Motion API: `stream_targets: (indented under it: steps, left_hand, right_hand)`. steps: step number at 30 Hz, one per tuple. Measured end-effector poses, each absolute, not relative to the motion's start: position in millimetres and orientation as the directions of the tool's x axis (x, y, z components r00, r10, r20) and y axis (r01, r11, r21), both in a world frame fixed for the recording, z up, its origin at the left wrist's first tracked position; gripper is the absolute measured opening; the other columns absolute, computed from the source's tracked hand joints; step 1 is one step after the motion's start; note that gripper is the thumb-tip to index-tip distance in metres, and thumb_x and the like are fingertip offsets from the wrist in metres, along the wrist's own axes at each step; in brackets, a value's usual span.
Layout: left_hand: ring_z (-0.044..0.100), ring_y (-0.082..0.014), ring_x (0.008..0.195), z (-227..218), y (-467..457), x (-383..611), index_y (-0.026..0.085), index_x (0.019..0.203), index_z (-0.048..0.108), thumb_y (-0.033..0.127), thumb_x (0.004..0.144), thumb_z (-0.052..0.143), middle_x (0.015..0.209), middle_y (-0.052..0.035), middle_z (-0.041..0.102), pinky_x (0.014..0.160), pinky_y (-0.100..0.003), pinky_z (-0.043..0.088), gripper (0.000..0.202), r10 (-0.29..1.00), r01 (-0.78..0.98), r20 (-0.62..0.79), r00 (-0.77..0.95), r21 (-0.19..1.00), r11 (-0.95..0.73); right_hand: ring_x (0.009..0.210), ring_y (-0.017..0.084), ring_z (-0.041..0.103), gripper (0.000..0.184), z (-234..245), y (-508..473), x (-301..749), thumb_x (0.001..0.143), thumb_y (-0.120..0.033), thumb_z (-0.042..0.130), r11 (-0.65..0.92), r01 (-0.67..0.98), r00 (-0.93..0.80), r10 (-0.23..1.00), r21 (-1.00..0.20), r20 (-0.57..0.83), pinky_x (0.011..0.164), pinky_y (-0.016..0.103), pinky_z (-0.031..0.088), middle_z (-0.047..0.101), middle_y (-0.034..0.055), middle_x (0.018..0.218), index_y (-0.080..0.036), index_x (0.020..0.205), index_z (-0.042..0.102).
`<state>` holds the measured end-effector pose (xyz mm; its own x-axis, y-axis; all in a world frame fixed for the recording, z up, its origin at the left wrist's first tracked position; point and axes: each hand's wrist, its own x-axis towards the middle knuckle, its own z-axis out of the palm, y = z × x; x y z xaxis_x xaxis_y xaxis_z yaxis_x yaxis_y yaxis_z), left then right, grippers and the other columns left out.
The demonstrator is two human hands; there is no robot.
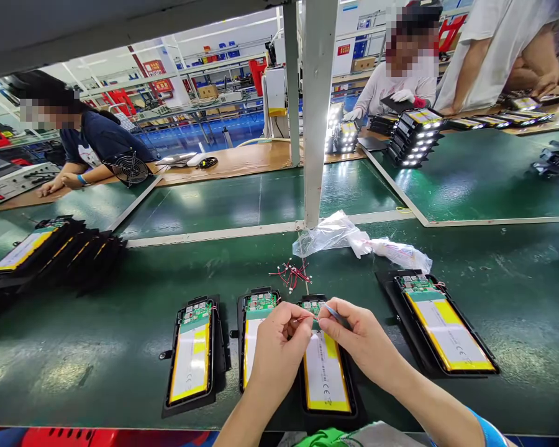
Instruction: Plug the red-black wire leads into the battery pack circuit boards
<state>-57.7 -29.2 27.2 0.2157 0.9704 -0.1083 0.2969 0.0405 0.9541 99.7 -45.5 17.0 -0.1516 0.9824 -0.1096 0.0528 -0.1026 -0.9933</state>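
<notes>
Four battery packs (pixel 190 360) in trays (pixel 221 354), side by side on the worktop (pixel 74 354); loose wires (pixel 291 273) just behind, plastic bag (pixel 349 239) beyond, stacked trays (pixel 51 254) far left.

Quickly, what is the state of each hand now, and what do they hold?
Left hand: closed, pinching a thin red wire.
Right hand: closed, holding a slim blue tool.

Factory hall (pixel 214 68) with seemingly blue floor (pixel 200 133)
</notes>
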Motion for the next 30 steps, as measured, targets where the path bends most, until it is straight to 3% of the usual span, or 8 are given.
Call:
stream_targets:
  steps: [3,8,13,16,19,22,25,30]
  left_hand:
    - [0.056,-0.0129,0.075,31.7,-29.4,-62.3,0.023,0.094,0.063,0.027,0.084,0.054,0.083,-0.0001,0.062,0.065,-0.023,0.043,0.014,0.951,0.317,-0.059,0.304,0.948,-0.042]
    - [0.058,-0.0143,0.083,39.1,-31.9,-69.3,0.022,0.084,0.065,0.029,0.087,0.053,0.088,-0.0014,0.064,0.073,-0.024,0.044,0.015,0.913,0.329,0.009,0.407,0.931,-0.156]
    - [0.063,-0.0143,0.081,33.2,-38.3,-70.1,0.023,0.097,0.057,0.033,0.091,0.045,0.095,-0.0017,0.067,0.072,-0.025,0.048,0.017,0.93,0.304,-0.098,0.355,0.953,-0.016]
    - [0.061,-0.0137,0.076,30.1,-40.7,-68.1,0.023,0.091,0.055,0.029,0.091,0.043,0.082,0.0009,0.066,0.067,-0.024,0.044,0.013,0.927,0.445,-0.093,0.363,0.892,-0.084]
    - [0.058,-0.0128,0.076,27.9,-42.4,-65.3,0.022,0.088,0.055,0.025,0.09,0.044,0.085,0.0007,0.065,0.067,-0.024,0.042,0.012,0.921,0.505,-0.044,0.386,0.846,-0.171]
    - [0.058,-0.0125,0.08,23.0,-44.0,-64.4,0.023,0.094,0.057,0.027,0.091,0.045,0.089,0.0001,0.065,0.072,-0.025,0.043,0.013,0.927,0.413,-0.037,0.373,0.901,-0.13]
    - [0.059,-0.0128,0.084,15.6,-45.5,-65.5,0.024,0.105,0.055,0.03,0.088,0.052,0.091,-0.0003,0.064,0.075,-0.025,0.047,0.018,0.941,0.191,-0.087,0.327,0.981,0.025]
    - [0.06,-0.0124,0.083,9.7,-47.8,-66.4,0.021,0.102,0.054,0.027,0.083,0.059,0.089,-0.0009,0.063,0.078,-0.026,0.048,0.02,0.946,-0.081,-0.142,0.291,0.982,0.172]
  right_hand:
    - [0.061,0.01,0.039,0.033,17.1,-45.8,102.9,0.082,-0.048,0.06,-0.234,-0.136,-0.299,0.936,-0.963,-0.185,0.057,0.022,0.034,0.045,-0.0042,0.068,-0.017,0.076,0.051]
    - [0.053,0.007,0.028,0.036,17.5,-46.9,105.2,0.079,-0.05,0.063,-0.362,-0.234,-0.405,0.88,-0.902,-0.248,0.049,0.02,0.024,0.036,-0.0067,0.062,-0.017,0.075,0.049]
    - [0.065,0.011,0.042,0.03,24.7,-48.8,101.9,0.084,-0.046,0.058,-0.129,-0.002,-0.145,0.981,-0.992,-0.128,0.058,0.023,0.038,0.047,-0.0021,0.07,-0.018,0.077,0.054]
    - [0.07,0.013,0.047,0.018,32.7,-50.3,97.5,0.081,-0.038,0.062,-0.031,0.174,-0.068,0.997,-0.984,-0.043,0.059,0.023,0.041,0.051,-0.0017,0.075,-0.02,0.084,0.059]
    - [0.071,0.013,0.049,0.01,37.0,-49.9,93.3,0.082,-0.029,0.059,0.056,0.285,-0.099,0.995,-0.957,0.029,0.059,0.022,0.041,0.054,-0.0013,0.077,-0.021,0.077,0.06]
    - [0.064,0.011,0.044,0.016,35.4,-48.7,92.5,0.084,-0.028,0.054,0.057,0.303,-0.09,0.995,-0.951,0.031,0.055,0.022,0.037,0.051,-0.0025,0.071,-0.02,0.07,0.056]
    - [0.058,0.01,0.038,0.017,31.4,-48.9,94.6,0.084,-0.03,0.054,-0.001,0.25,-0.068,0.998,-0.968,-0.019,0.051,0.023,0.032,0.045,-0.0039,0.066,-0.02,0.07,0.052]
    - [0.059,0.01,0.038,0.017,28.6,-50.3,95.2,0.084,-0.032,0.055,-0.003,0.186,-0.047,0.999,-0.983,-0.012,0.052,0.023,0.034,0.047,-0.0034,0.067,-0.02,0.073,0.052]
